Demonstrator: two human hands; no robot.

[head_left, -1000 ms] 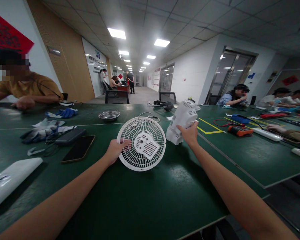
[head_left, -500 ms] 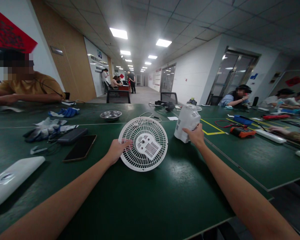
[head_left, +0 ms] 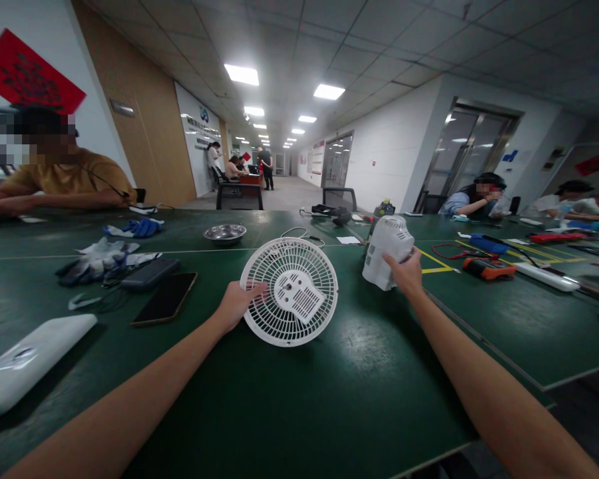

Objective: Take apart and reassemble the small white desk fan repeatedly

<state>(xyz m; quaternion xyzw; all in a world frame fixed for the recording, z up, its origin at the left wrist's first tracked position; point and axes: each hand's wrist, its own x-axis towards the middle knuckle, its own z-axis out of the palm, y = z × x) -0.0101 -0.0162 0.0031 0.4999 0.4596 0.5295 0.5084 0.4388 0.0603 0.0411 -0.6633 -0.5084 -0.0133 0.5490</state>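
In front of me a round white fan grille (head_left: 299,299) with a slotted centre plate is tilted up over the green table. My left hand (head_left: 235,305) is closed on its left rim, the thumb lying across the ribs. To the right, my right hand (head_left: 405,269) grips a white plastic fan housing (head_left: 382,256) with vent slots at its top. The fingers behind the housing are hidden. The two white parts are apart from each other.
A metal bowl (head_left: 224,233) stands behind the grille. Left lie a phone (head_left: 164,299), a dark case (head_left: 150,273), gloves (head_left: 100,259) and a white device (head_left: 32,362). An orange-black meter (head_left: 489,269) lies right. A person (head_left: 64,173) sits at far left.
My right hand has moved the fan housing a little to the right, away from the grille. The left hand keeps its hold on the grille. The whole view has shifted slightly.
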